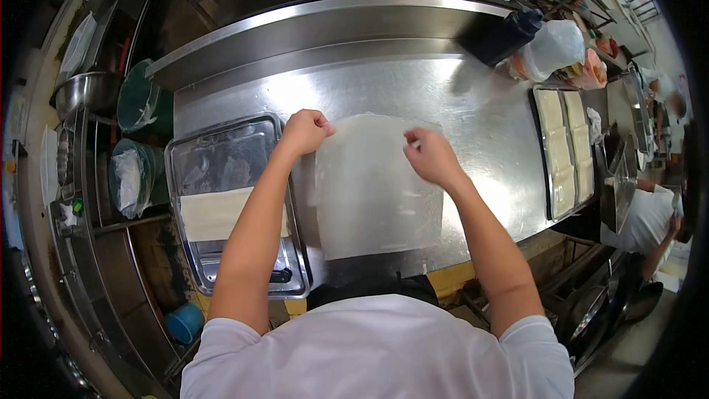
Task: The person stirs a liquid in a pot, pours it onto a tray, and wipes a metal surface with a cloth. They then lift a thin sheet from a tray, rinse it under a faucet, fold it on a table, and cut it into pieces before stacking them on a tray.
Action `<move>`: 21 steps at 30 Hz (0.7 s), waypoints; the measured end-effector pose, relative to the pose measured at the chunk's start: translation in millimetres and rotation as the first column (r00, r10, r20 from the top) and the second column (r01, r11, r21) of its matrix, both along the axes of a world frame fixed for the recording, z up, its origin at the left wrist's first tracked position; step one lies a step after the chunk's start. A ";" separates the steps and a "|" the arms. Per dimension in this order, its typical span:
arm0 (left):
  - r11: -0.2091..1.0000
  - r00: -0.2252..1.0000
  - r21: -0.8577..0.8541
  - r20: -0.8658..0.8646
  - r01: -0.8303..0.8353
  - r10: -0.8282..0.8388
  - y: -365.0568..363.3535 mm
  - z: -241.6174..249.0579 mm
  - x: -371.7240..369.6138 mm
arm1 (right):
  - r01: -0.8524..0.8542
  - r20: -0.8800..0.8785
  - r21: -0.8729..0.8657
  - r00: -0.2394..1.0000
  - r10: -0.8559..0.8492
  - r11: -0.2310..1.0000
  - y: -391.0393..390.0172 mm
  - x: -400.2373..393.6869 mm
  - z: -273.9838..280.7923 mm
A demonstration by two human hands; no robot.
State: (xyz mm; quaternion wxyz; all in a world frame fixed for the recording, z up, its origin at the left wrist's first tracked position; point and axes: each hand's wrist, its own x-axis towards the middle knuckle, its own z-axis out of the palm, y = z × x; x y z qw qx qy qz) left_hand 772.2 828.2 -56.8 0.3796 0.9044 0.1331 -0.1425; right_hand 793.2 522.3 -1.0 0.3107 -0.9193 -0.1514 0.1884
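Note:
A pale, translucent sheet (373, 192), roughly square, lies flat on the steel worktable in front of me. At its upper left corner, my left hand (305, 133) is closed in a pinch on the edge. My right hand (432, 157) is over the upper right part of the sheet, its fingers curled together; what they hold, if anything, is hidden. Left of the sheet, a metal tray (174, 177) contains a flat cream-coloured dough piece (214, 214), partly covered by my left forearm.
The steel worktable (487, 140) has a raised back edge. A dark tray (545, 177) with several pale dough pieces (559, 155) sits at the right. A black container (506, 37) and plastic bags (550, 48) stand behind it. Another person (639, 218) is at the far right.

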 end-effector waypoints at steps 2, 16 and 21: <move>0.992 0.999 -0.119 0.012 -0.030 0.032 0.2 3.6 -3.6 | -0.062 0.001 -0.010 0.998 0.062 0.998 27.3 35.7 -4.0; 0.972 0.997 -0.234 -0.058 0.034 -0.048 10.8 29.3 1.1 | -0.624 -0.586 -0.385 0.735 0.342 0.681 97.2 117.4 -23.6; 0.987 0.998 -0.158 -0.055 0.032 -0.041 16.5 6.9 6.2 | -0.668 -0.417 -0.515 0.742 0.525 0.537 32.7 131.8 -32.8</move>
